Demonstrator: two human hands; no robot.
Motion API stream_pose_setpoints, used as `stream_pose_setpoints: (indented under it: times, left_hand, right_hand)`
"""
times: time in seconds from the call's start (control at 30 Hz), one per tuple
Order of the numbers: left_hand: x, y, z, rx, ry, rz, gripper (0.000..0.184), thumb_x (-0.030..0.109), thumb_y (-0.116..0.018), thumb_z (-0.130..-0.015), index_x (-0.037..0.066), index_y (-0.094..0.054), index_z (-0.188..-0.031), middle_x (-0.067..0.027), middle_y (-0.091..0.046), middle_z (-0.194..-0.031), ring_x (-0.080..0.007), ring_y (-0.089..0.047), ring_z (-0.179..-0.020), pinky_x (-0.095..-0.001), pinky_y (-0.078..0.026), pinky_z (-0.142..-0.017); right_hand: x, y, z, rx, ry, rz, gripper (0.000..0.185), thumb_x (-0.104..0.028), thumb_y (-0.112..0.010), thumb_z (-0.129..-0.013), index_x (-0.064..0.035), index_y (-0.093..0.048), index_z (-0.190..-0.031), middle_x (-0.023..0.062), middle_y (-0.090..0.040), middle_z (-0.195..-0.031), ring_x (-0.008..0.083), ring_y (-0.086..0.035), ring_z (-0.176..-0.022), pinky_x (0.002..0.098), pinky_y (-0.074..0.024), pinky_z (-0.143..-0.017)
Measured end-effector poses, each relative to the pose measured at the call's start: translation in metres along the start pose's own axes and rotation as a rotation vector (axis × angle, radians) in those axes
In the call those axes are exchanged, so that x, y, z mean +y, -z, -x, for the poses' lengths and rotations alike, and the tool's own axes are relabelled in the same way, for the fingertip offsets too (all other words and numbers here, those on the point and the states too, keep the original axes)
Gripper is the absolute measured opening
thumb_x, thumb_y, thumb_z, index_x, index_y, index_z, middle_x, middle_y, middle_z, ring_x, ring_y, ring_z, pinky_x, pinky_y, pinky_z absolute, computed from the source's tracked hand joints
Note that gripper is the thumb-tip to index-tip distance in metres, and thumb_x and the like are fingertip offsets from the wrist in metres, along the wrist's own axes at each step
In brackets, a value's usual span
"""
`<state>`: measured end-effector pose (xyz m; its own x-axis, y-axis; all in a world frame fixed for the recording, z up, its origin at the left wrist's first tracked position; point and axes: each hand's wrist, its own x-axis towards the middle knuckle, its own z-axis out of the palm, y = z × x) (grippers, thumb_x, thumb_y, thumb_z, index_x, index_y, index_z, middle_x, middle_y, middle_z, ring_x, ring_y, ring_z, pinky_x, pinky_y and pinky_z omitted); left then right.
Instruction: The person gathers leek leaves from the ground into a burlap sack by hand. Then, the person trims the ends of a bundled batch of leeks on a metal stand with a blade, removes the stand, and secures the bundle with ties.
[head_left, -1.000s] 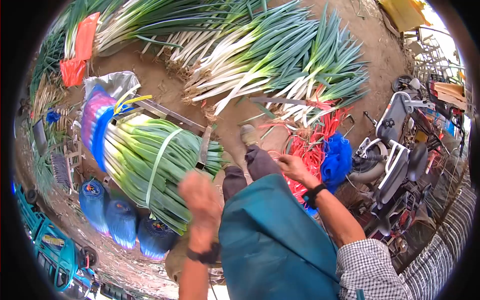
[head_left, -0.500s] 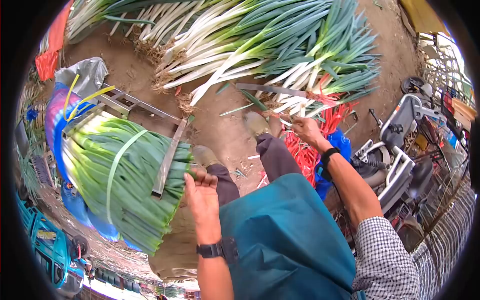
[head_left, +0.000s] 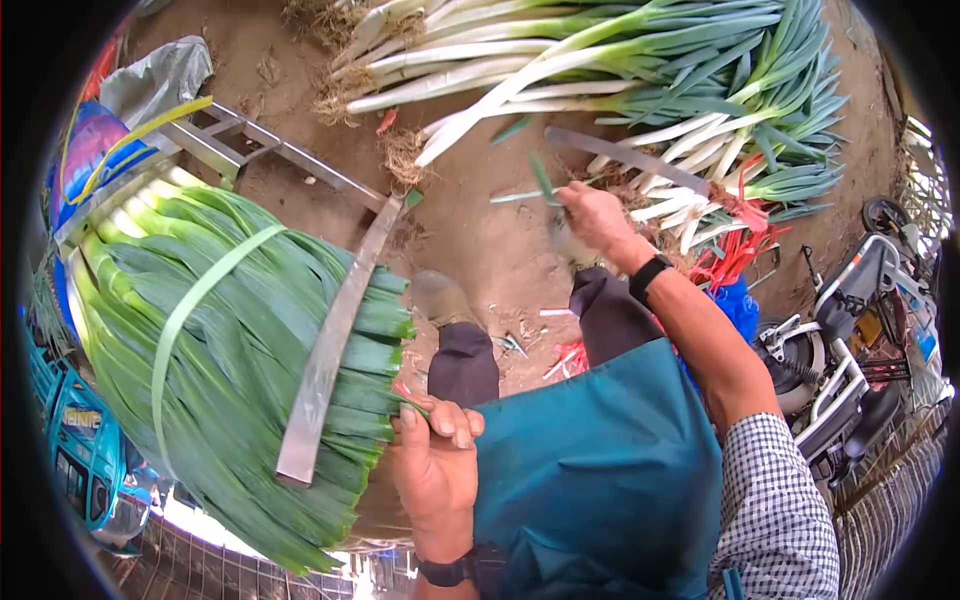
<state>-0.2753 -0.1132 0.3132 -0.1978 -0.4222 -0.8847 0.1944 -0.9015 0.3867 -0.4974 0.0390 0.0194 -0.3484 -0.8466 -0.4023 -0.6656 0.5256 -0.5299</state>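
Note:
A large bundle of leeks [head_left: 230, 330] lies on a metal frame [head_left: 335, 330], with a pale green band [head_left: 195, 300] around its leaves. My left hand [head_left: 437, 465] is at the bundle's cut leaf ends, thumb and fingers pinched on a thin green leaf tip. Over the ground beyond my knees, my right hand [head_left: 597, 222] is closed, with a green leaf piece [head_left: 542, 178] at its fingertips. A long blade [head_left: 630, 158] lies beside it, across the roots of loose leeks [head_left: 620, 60].
Red plastic strips [head_left: 735, 255] and a blue bag [head_left: 738, 308] lie right of my right hand. Machine parts [head_left: 830, 350] stand farther right. A teal vehicle [head_left: 85, 440] is at the lower left. My teal apron [head_left: 600, 460] covers my lap.
My right hand has moved up and away from the red strips and now has a leaf piece. My left hand has closed on a leaf tip. The view has come closer to the bundle.

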Motion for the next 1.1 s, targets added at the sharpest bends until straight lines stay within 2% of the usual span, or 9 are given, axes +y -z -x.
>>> stream_pose_setpoints:
  times: [0.07,0.17,0.5,0.6,0.7,0.8,0.93,1.07,1.1]
  left_hand:
    - [0.002,0.0,-0.001,0.007,-0.006,-0.034,0.017,0.028,-0.051,-0.101,0.012,-0.056,-0.098,0.0014,-0.048,-0.07,-0.0122,-0.045,-0.061,-0.0321,-0.041,-0.068]
    - [0.006,0.007,-0.003,0.019,0.01,-0.005,0.018,0.022,-0.055,-0.099,0.006,-0.056,-0.107,-0.0032,-0.053,-0.072,-0.0167,-0.052,-0.064,-0.038,-0.046,-0.07]
    - [0.001,0.007,-0.001,0.041,-0.037,-0.057,0.019,0.022,-0.048,-0.102,0.004,-0.055,-0.103,-0.0085,-0.057,-0.085,-0.02,-0.055,-0.074,-0.0403,-0.047,-0.074]
    - [-0.001,0.009,-0.002,0.052,-0.059,-0.052,0.019,0.022,-0.048,-0.102,0.004,-0.055,-0.102,-0.0091,-0.058,-0.086,-0.0208,-0.055,-0.074,-0.0402,-0.048,-0.073]
    - [-0.004,0.014,-0.008,0.041,-0.091,-0.077,0.018,0.021,-0.048,-0.102,0.004,-0.055,-0.101,-0.0099,-0.058,-0.086,-0.0214,-0.055,-0.074,-0.04,-0.048,-0.072]
    - [-0.008,0.022,-0.012,0.051,-0.106,-0.122,0.016,0.019,-0.048,-0.102,0.004,-0.055,-0.102,-0.0105,-0.058,-0.085,-0.022,-0.055,-0.072,-0.0405,-0.049,-0.071]
    - [-0.008,0.017,-0.014,0.003,-0.107,-0.132,0.019,0.021,-0.045,-0.103,0.006,-0.052,-0.113,-0.0119,-0.059,-0.098,-0.023,-0.056,-0.086,-0.042,-0.047,-0.082]
    - [-0.007,0.011,-0.013,0.054,-0.161,-0.272,0.029,0.025,-0.042,-0.104,0.008,-0.047,-0.127,-0.0143,-0.056,-0.125,-0.0265,-0.05,-0.118,-0.043,-0.037,-0.104]
    - [-0.008,0.005,-0.014,0.095,-0.151,-0.265,0.029,0.025,-0.043,-0.104,0.007,-0.047,-0.127,-0.0144,-0.055,-0.126,-0.0274,-0.05,-0.12,-0.0437,-0.036,-0.105]
  right_hand:
    - [-0.011,0.003,-0.039,0.061,0.169,0.132,0.027,-0.004,-0.055,-0.08,-0.0098,-0.057,-0.106,0.0111,-0.06,-0.081,0.0324,-0.065,-0.073,0.0436,-0.0525,-0.06]
    - [-0.02,-0.003,-0.114,0.002,0.052,0.283,0.034,-0.003,-0.054,-0.082,-0.0087,-0.048,-0.115,0.0109,-0.062,-0.078,0.0293,-0.067,-0.074,0.0407,-0.0523,-0.057]
    - [-0.024,-0.002,-0.046,-0.21,0.026,0.219,0.015,-0.006,-0.058,-0.078,-0.0072,-0.061,-0.093,0.0161,-0.061,-0.091,0.0332,-0.066,-0.082,0.0435,-0.0526,-0.066]
    - [-0.021,-0.004,-0.072,-0.129,0.081,0.241,0.015,-0.006,-0.058,-0.078,-0.0065,-0.058,-0.093,0.0169,-0.061,-0.09,0.0332,-0.066,-0.081,0.0438,-0.0527,-0.066]
    - [-0.005,-0.025,-0.121,0.186,0.004,0.228,0.014,-0.006,-0.054,-0.081,-0.0054,-0.053,-0.095,0.0153,-0.063,-0.069,0.0337,-0.066,-0.066,0.0429,-0.0526,-0.055]
    - [-0.006,-0.028,-0.136,0.071,-0.141,0.199,0.005,-0.009,-0.056,-0.08,-0.0043,-0.058,-0.08,0.0182,-0.065,-0.073,0.039,-0.065,-0.07,0.0481,-0.0522,-0.06]
    - [-0.003,-0.027,-0.085,0.133,-0.043,-0.001,0.007,-0.008,-0.057,-0.078,-0.0043,-0.063,-0.08,0.0202,-0.065,-0.074,0.0402,-0.065,-0.073,0.0492,-0.0513,-0.064]
    - [-0.083,0.047,-0.04,-0.329,-0.259,-0.612,0.017,-0.012,-0.062,-0.075,-0.0024,-0.067,-0.088,0.0201,-0.066,-0.077,0.0375,-0.066,-0.074,0.0441,-0.0525,-0.066]
    - [-0.113,0.066,-0.025,-0.353,-0.186,-0.744,0.018,-0.012,-0.064,-0.077,-0.0011,-0.067,-0.091,0.0185,-0.067,-0.079,0.0283,-0.065,-0.072,0.0399,-0.0526,-0.065]
